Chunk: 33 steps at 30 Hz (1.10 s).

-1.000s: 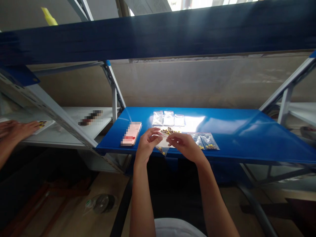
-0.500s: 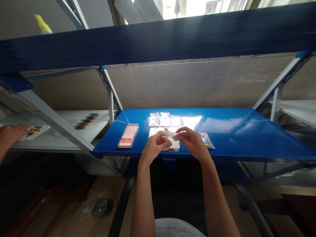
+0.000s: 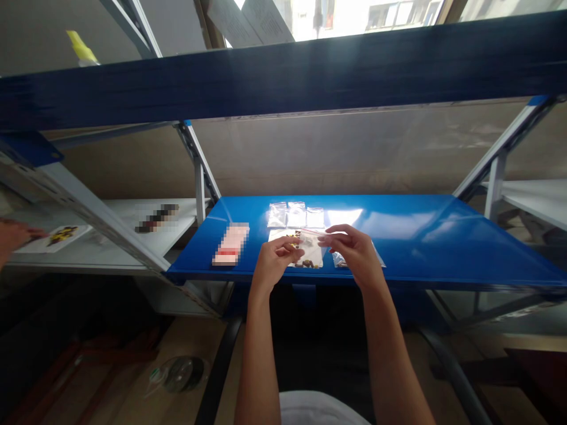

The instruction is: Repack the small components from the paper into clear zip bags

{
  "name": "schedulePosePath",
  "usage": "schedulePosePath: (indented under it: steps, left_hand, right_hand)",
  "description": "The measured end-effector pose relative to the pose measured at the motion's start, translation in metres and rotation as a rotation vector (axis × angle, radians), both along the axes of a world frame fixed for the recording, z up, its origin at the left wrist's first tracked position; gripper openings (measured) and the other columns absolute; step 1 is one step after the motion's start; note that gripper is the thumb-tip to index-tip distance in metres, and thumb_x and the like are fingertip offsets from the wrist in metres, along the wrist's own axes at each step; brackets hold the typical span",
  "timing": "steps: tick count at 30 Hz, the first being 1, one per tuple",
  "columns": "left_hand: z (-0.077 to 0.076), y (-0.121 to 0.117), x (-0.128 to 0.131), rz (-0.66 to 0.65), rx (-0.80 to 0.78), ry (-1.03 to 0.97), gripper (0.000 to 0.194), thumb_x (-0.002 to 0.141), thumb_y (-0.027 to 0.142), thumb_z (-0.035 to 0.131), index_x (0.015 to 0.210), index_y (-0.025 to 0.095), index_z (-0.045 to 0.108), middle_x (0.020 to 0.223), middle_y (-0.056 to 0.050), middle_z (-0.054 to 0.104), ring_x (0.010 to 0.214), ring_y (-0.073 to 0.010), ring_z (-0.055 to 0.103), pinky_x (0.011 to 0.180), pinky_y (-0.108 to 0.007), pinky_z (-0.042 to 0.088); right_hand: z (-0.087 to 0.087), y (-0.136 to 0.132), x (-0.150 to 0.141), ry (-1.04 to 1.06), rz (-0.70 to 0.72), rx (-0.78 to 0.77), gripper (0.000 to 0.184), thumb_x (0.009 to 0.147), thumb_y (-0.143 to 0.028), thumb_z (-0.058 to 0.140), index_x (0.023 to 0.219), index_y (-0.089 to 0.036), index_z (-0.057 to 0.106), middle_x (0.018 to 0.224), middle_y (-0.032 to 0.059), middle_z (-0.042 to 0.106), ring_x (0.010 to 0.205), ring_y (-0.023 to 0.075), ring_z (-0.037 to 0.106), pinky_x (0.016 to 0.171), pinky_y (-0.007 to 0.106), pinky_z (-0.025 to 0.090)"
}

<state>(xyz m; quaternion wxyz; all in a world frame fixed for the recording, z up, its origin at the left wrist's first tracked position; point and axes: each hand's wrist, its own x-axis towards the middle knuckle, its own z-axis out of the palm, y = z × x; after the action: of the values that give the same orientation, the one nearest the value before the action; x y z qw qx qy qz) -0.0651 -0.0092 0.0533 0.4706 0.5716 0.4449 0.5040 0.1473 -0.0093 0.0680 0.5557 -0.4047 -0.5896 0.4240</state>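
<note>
A small clear zip bag [image 3: 312, 241] is stretched between my hands over the front of the blue shelf [image 3: 420, 236]. My left hand [image 3: 275, 257] pinches its left side, and my right hand [image 3: 352, 247] pinches the right end of its zip edge. Small brown and yellow pieces [image 3: 305, 264] show at the lower end of the bag; whether they lie inside or behind it I cannot tell. Beneath is a white sheet [image 3: 275, 235] with more such pieces, partly hidden by my hands. Another clear bag [image 3: 340, 260] lies beside my right hand, partly covered by it.
Several flat clear bags [image 3: 277, 215] lie behind the sheet. A blurred pink item [image 3: 231, 243] is on the left. On the white shelf [image 3: 119, 251], another person's hand [image 3: 15, 236] is near a paper with pieces [image 3: 62, 236]. A blue beam [image 3: 283, 77] crosses overhead.
The bag's zip edge has tilted, and my right hand has moved slightly right, covering more of the bag beside it. The other person's hand has shifted left, away from the paper.
</note>
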Motion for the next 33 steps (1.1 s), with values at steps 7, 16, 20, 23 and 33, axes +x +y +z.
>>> schedulePosePath:
  steps: [7,16,20,23,33]
  left_hand:
    - [0.000,0.001,0.008,0.044,0.108,-0.008,0.028,0.087,0.045,0.076,0.093,0.018,0.080,0.085,-0.005,0.074,0.080,-0.0166,0.066,0.073,-0.025,0.051]
    - [-0.003,0.002,0.014,0.090,0.160,-0.087,0.022,0.084,0.039,0.078,0.085,0.017,0.079,0.082,-0.003,0.075,0.077,-0.0166,0.066,0.071,-0.025,0.049]
    - [-0.001,-0.001,0.013,0.085,0.157,-0.100,0.023,0.085,0.039,0.078,0.084,0.016,0.079,0.084,-0.005,0.075,0.082,-0.0180,0.067,0.075,-0.026,0.051]
    - [0.001,-0.003,0.014,0.005,0.102,-0.061,0.027,0.084,0.042,0.078,0.093,0.017,0.081,0.092,-0.008,0.077,0.085,-0.0200,0.069,0.074,-0.028,0.052]
    - [0.001,-0.016,0.088,-0.155,0.120,-0.057,0.022,0.082,0.040,0.081,0.081,0.018,0.080,0.075,-0.004,0.073,0.068,-0.0152,0.062,0.063,-0.026,0.045]
  right_hand:
    - [0.002,-0.006,0.003,-0.061,0.138,0.032,0.023,0.089,-0.041,0.076,0.097,-0.023,0.065,0.090,0.0063,0.080,0.090,0.0260,0.077,0.074,0.033,0.057]
    - [0.008,-0.008,0.005,-0.170,0.185,-0.055,0.028,0.093,-0.044,0.070,0.108,-0.020,0.069,0.089,0.0058,0.078,0.078,0.0193,0.071,0.062,0.027,0.050]
    - [0.007,-0.006,0.000,-0.182,0.136,0.010,0.026,0.096,-0.043,0.065,0.088,-0.018,0.071,0.080,0.0048,0.075,0.073,0.0175,0.068,0.062,0.027,0.048]
    - [0.008,-0.009,0.002,-0.212,0.114,0.090,0.024,0.097,-0.039,0.063,0.086,-0.019,0.069,0.077,0.0037,0.074,0.073,0.0174,0.067,0.065,0.028,0.049]
    - [0.036,-0.028,0.082,-0.546,0.326,-0.026,0.026,0.098,-0.045,0.064,0.096,-0.019,0.066,0.090,0.0048,0.073,0.081,0.0189,0.067,0.072,0.029,0.052]
